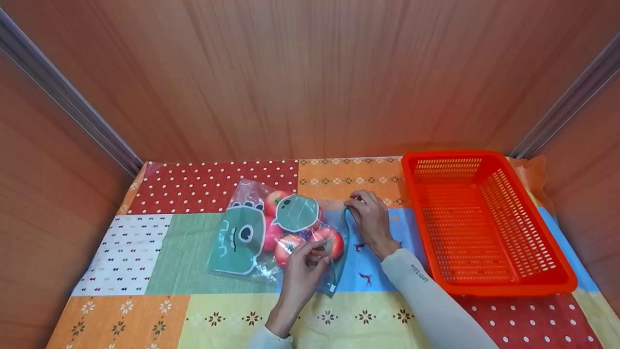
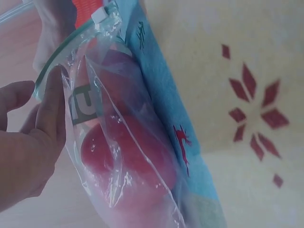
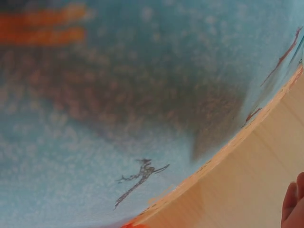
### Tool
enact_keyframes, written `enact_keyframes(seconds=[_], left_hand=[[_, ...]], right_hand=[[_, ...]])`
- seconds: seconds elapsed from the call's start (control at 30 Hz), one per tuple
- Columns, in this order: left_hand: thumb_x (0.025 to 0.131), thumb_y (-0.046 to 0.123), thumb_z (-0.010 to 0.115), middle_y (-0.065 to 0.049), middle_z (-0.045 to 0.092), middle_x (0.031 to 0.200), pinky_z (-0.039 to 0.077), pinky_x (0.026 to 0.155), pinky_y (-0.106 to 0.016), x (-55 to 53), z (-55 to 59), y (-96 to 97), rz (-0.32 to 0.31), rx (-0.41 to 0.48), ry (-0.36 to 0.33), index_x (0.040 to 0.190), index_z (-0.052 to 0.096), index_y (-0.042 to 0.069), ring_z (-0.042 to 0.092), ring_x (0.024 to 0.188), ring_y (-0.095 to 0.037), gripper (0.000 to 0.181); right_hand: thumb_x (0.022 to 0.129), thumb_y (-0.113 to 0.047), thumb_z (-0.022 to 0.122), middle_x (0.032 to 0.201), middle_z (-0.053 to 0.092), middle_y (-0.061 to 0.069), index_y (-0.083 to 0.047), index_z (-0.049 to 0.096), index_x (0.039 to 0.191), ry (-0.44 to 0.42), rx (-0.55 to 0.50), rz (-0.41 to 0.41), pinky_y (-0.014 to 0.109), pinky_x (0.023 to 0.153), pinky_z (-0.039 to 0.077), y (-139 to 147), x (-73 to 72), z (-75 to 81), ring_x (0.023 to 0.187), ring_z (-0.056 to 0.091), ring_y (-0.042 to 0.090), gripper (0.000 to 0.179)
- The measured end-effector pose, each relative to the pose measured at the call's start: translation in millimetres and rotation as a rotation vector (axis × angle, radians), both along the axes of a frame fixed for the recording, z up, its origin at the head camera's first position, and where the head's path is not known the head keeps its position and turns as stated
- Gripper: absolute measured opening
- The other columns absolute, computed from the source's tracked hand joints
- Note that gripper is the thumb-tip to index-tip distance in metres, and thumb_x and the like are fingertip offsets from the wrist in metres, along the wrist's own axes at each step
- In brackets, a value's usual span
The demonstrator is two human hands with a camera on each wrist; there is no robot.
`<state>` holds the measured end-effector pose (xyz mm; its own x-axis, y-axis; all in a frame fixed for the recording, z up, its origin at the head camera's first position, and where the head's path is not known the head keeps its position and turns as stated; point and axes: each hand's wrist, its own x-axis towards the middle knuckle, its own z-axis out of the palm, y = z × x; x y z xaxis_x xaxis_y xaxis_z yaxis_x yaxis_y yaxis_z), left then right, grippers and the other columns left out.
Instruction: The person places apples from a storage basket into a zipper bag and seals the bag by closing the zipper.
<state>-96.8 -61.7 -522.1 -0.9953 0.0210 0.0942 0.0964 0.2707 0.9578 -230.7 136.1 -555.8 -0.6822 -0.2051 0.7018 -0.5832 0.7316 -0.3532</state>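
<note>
A clear zip bag (image 1: 232, 242) with a green cartoon print lies on the patterned cloth. Inside are several round red fruits (image 1: 275, 199), partly hidden by the print and by glare on the film. My left hand (image 1: 302, 271) rests against the bag near its mouth, beside a red fruit (image 2: 128, 156), with a gap between thumb and fingers. At the far end of the green zip strip (image 1: 346, 232), my right hand (image 1: 372, 218) pinches the bag's edge. A white slider (image 2: 99, 15) sits at the strip's near end. Only fingertips (image 3: 290, 204) show in the right wrist view.
An orange-red plastic basket (image 1: 489, 291) stands to the right, close to my right forearm. Patchwork cloth (image 1: 121, 247) covers the table. Wood-look panels (image 1: 310, 87) rise behind and at both sides.
</note>
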Motion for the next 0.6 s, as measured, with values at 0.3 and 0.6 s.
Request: enact_keyframes(seconds=[0.3,0.6], left_hand=[[0.087,-0.005,0.081,-0.004,0.069,0.108,0.064,0.083,-0.025,10.1,-1.8,-6.3,-0.038,-0.219,0.15,0.117,0.074,0.009,0.075,0.094,-0.015,0.033],[0.084,0.016,0.091,0.004,0.07,0.118,0.057,0.103,-0.041,17.8,-6.4,-20.0,-0.218,-0.616,0.267,0.114,0.078,0.017,0.063,0.116,-0.017,0.032]], right_hand=[[0.091,-0.008,0.082,0.105,0.072,0.009,-0.007,0.084,0.098,-0.026,-0.012,-0.006,0.046,0.088,0.063,0,-1.4,2.1,0.098,0.068,0.028,0.007],[0.091,-0.008,0.083,0.107,0.072,0.01,-0.007,0.084,0.101,-0.068,-0.035,-0.008,0.046,0.091,0.063,1,-0.8,2.8,0.1,0.068,0.028,0.01]])
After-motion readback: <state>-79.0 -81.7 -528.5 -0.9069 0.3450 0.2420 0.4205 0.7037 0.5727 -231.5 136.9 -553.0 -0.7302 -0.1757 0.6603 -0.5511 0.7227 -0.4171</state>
